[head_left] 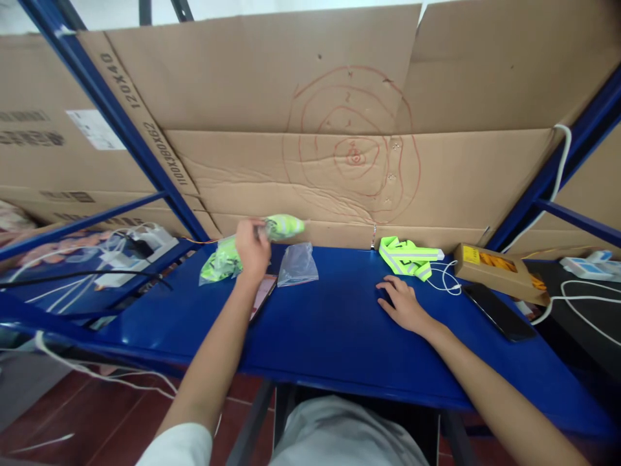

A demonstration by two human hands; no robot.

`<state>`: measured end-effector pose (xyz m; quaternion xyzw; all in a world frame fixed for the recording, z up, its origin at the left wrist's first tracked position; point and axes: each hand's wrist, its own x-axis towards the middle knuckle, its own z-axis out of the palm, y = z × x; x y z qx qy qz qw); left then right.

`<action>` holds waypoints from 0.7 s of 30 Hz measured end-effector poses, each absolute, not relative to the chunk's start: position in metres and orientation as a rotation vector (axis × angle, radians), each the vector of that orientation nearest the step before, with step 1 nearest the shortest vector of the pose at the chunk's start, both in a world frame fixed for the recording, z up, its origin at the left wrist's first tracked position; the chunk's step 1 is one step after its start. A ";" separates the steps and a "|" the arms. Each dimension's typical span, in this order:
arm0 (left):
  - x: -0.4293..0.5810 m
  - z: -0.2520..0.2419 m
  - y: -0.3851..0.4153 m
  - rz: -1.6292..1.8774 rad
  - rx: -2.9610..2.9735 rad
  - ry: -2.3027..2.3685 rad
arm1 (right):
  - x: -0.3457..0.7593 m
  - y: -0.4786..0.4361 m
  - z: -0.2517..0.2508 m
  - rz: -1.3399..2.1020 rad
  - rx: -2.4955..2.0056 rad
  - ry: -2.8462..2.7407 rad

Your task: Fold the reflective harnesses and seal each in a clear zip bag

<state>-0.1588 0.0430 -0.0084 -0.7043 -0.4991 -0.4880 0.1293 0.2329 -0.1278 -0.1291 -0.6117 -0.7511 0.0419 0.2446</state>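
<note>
My left hand (253,249) is closed on a bagged neon-yellow reflective strap (285,226), lifted above the back of the blue table. Below and left of that hand lies another clear bag with neon-yellow material (220,262). A phone with a lit screen (263,294) is partly hidden under my left wrist, and a flat clear zip bag (297,264) lies just right of it. My right hand (405,304) rests on the tabletop, fingers apart, holding nothing. Beyond it sits a loosely folded neon-yellow strap with silver reflective stripes (407,257).
A cardboard panel with red drawn rings (352,155) stands behind the blue table (334,336). At the right are a white cable (446,278), an open cardboard box (499,272) and a black phone (499,312). Power strips and cords (138,255) crowd the left.
</note>
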 end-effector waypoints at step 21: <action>-0.042 -0.101 -0.038 -0.386 -2.879 -1.192 | 0.259 -0.099 -0.093 -0.308 -1.870 -1.991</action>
